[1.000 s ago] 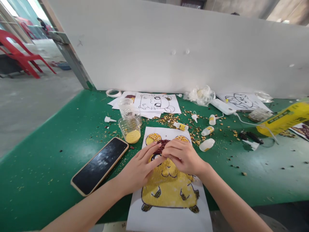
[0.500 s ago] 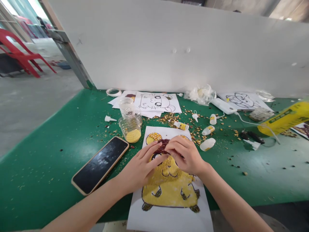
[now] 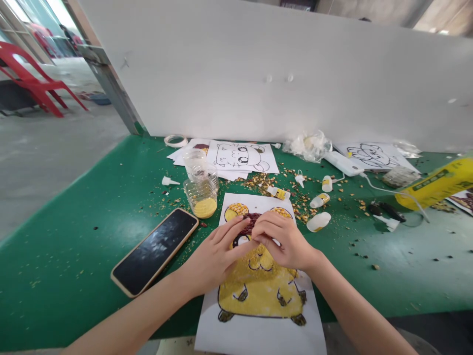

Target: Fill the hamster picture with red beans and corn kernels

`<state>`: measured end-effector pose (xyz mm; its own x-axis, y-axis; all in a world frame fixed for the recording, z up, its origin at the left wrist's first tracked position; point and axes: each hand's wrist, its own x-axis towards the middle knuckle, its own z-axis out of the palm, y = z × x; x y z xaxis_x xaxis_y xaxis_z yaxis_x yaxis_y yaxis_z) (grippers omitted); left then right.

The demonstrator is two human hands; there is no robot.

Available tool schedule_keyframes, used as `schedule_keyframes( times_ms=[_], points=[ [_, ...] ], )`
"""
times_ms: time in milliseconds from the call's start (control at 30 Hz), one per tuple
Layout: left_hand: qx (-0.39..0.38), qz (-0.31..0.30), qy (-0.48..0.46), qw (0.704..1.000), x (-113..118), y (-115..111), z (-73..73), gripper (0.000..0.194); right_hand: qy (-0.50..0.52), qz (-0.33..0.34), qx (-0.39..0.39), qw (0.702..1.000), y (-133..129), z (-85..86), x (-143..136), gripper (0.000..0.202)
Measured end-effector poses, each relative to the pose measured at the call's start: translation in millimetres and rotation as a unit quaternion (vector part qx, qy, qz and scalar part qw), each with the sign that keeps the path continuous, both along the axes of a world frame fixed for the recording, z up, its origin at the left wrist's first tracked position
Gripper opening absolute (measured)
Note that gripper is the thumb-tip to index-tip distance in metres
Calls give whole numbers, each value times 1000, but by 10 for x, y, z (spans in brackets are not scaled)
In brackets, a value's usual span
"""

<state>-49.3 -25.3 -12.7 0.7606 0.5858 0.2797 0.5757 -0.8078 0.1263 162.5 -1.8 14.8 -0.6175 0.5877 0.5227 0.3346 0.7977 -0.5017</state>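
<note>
Head view: yellow animal picture on white paper at the table's near edge, beneath both hands. Left hand over its left side, fingers spread. Right hand over dark-red brow and right eye; fingers curled, tips close together, cannot tell whether they hold anything. Since half a second ago, right fingertips lower, at left thumb's tip. Phone and clear cup with yellow grains unmoved, left of paper.
</note>
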Motion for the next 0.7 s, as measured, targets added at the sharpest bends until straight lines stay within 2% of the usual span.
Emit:
schedule_keyframes(
  times_ms=[100, 233, 300, 367, 433, 467, 567, 633, 700],
  points=[
    [-8, -2, -21, 1000, 3, 26, 17, 60, 12, -17, -20, 1000, -10, -13, -4, 13],
    [-17, -14, -60, 998, 35, 15, 98, 41, 34, -37, -29, 998, -3, -27, 26, 11],
    [-16, -14, -49, 999, 24, -71, 179, 30, 39, -71, -21, 996, 9, -35, 42, 13],
    [-21, 13, -13, 1000, -52, -211, 261, 23, 34, -110, -10, 993, 24, -44, 48, 16],
    [-35, 133, -50, 989, -207, -360, 297, 21, 19, -135, 5, 991, 35, -55, 44, 18],
    [-43, 207, -68, 975, -308, -421, 287, 21, 12, -143, 12, 990, 38, -62, 39, 19],
    [4, 409, -29, 912, -609, -499, 158, 40, 2, -148, 24, 989, 42, -81, 21, 19],
    [-8, 481, 1, 877, -732, -477, 52, 52, -1, -147, 22, 989, 44, -89, 11, 18],
    [-23, 506, 9, 862, -765, -430, -5, 57, -4, -146, 19, 989, 50, -94, 7, 17]
  ],
)
